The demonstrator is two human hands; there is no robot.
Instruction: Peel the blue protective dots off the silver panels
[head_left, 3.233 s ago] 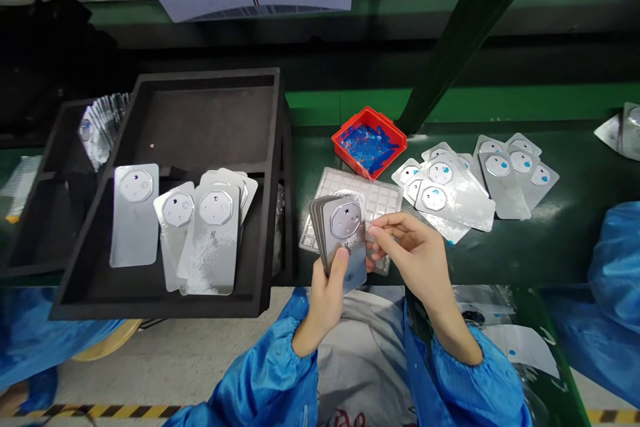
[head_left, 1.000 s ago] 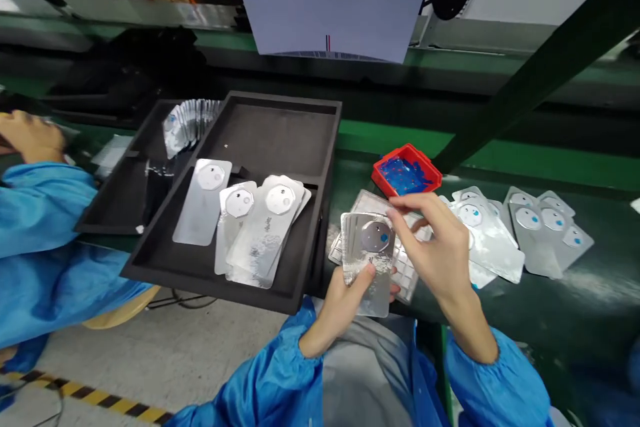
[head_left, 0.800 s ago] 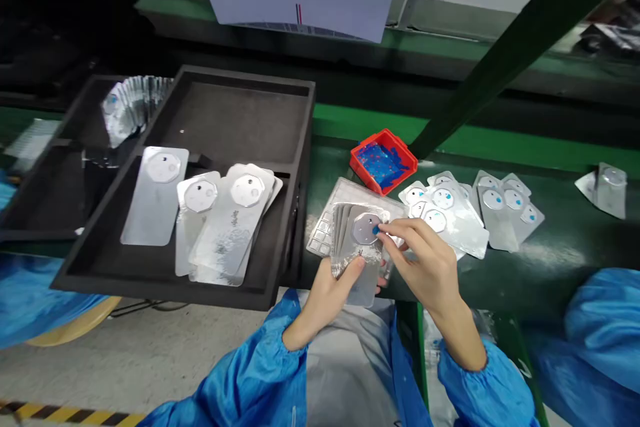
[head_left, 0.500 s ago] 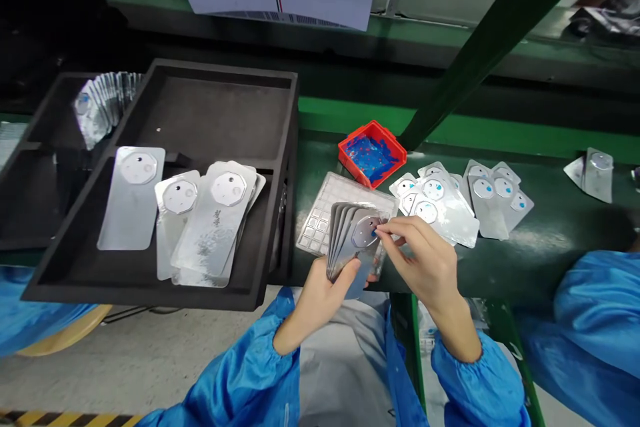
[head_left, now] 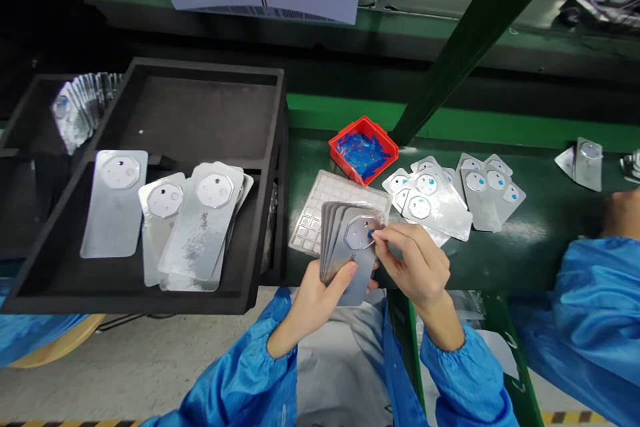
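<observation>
My left hand (head_left: 319, 301) is closed around a fanned stack of silver metal plates (head_left: 361, 275), thumb across the front one. Each plate is flat with rounded corners, and the front one bears an octagonal recess with small holes near its top. At the right side of that recess, the thumb and forefinger of my right hand (head_left: 420, 263) pinch a small blue piece (head_left: 371, 234), mostly covered by the fingertips. Beneath the stack lies a clear gridded plastic tray (head_left: 317, 195). Behind it stands a red bin (head_left: 336, 152) with many small blue pieces inside.
Left, a black tray (head_left: 273, 117) holds several loose silver plates (head_left: 114, 213). More plates with blue dots (head_left: 430, 203) lie overlapping on the green table at right. A slanted green post (head_left: 465, 40) rises behind them. A co-worker's blue sleeve (head_left: 600, 287) is at the far right.
The whole view has shifted slightly, so most things sit further left. My right fingers stay pinched at the front plate's recess. At far right, the co-worker's hand has come into view.
</observation>
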